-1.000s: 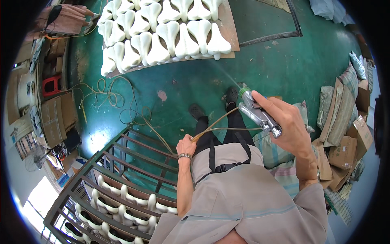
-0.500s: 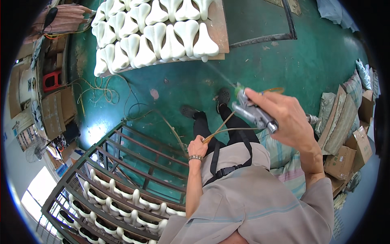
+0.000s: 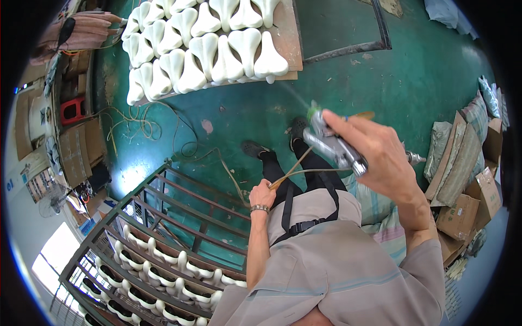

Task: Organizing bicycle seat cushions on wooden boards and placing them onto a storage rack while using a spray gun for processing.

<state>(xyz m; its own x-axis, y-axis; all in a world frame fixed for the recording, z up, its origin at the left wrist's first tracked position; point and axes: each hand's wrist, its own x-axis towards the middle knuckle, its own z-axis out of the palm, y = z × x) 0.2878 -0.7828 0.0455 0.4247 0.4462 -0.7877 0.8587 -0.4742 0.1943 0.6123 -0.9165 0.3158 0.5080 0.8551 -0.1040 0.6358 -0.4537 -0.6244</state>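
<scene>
My right hand (image 3: 383, 152) is wrapped round a metal spray gun (image 3: 338, 148) with a green nozzle. A faint mist streams from the nozzle toward the rows of white bicycle saddles (image 3: 270, 57), which stand close together on a board (image 3: 288, 32) at the top. The gun is apart from them. My left hand (image 3: 262, 195) is closed round thin yellowish hoses (image 3: 296, 174) in front of my waist. One hose runs up to the gun, and another trails off to the floor at the left.
At the lower left stands a metal rack (image 3: 157, 187) holding more white saddles (image 3: 182, 261). Looped hose (image 3: 144, 122) lies on the green floor. Cardboard boxes (image 3: 459, 214) and sacks (image 3: 375, 204) lie at the right. A dark metal frame (image 3: 348, 50) is at the top.
My right hand and the spray gun have shifted slightly left, with mist still coming out. My left hand keeps its hold on the hoses. The whole view has moved a little.
</scene>
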